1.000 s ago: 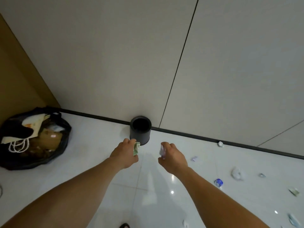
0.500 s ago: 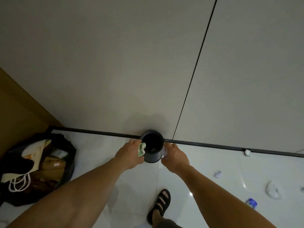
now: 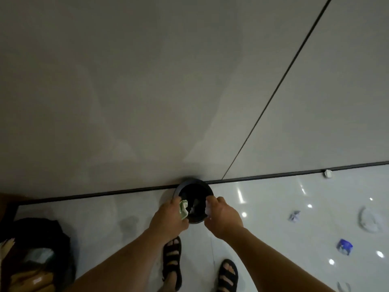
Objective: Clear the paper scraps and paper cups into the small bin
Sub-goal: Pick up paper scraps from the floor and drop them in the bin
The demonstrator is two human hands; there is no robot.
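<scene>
I see a grey panelled wall (image 3: 147,81) meeting a glossy white floor (image 3: 263,207) at a dark skirting strip. At lower left lies an open black rubbish bag (image 3: 52,234). Both forearms reach forward, hands apart. The small bin (image 3: 190,182), dark and round, stands on the floor against the skirting, with some litter visible inside. The left hand (image 3: 168,220) grips a crumpled green paper scrap (image 3: 183,210) at the bin's left rim. The right hand (image 3: 223,218), fingers curled, pinches a pale scrap (image 3: 208,210), blurred, at the right rim. Two sandalled feet (image 3: 172,260) stand below. To the right, loose on the floor: a crushed white cup (image 3: 369,220), a blue scrap (image 3: 344,246), and a small scrap (image 3: 294,216).
</scene>
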